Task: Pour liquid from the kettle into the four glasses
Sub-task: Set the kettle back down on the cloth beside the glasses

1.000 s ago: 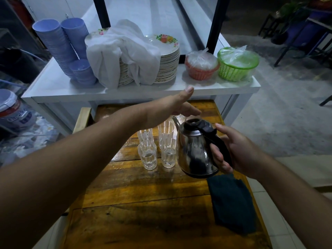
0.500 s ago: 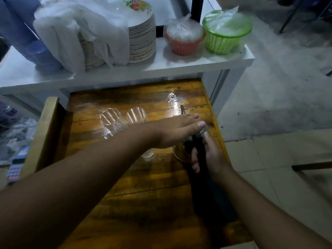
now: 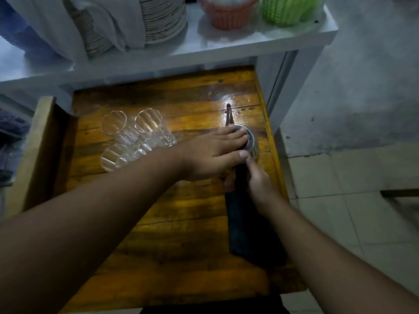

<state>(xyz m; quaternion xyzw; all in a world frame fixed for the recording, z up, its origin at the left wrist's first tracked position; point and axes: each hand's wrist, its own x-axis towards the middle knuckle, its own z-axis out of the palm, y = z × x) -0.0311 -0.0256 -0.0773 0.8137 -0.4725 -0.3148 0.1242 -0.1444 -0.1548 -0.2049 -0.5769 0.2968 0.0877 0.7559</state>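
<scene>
Your right hand (image 3: 258, 180) is wrapped around the black handle of the kettle (image 3: 250, 141), which stands near the right edge of the wooden table (image 3: 172, 223) with its spout pointing away from you. Your left hand (image 3: 210, 152) lies flat on the kettle's lid, fingers (image 3: 233, 134) stretched across the metal top and the thumb tip just touching your right thumb; it presses down rather than clasping anything. To the left of that grip, behind your left forearm, the glasses (image 3: 136, 137) stand clustered together; three rims show clearly and the fourth is hidden by your arm. Just toward you from the handle a dark cloth (image 3: 249, 236) lies along the table's right side. Beyond the spout, a white shelf (image 3: 226, 44) carries stacked plates (image 3: 158, 17) and two plastic baskets (image 3: 229, 14).
</scene>
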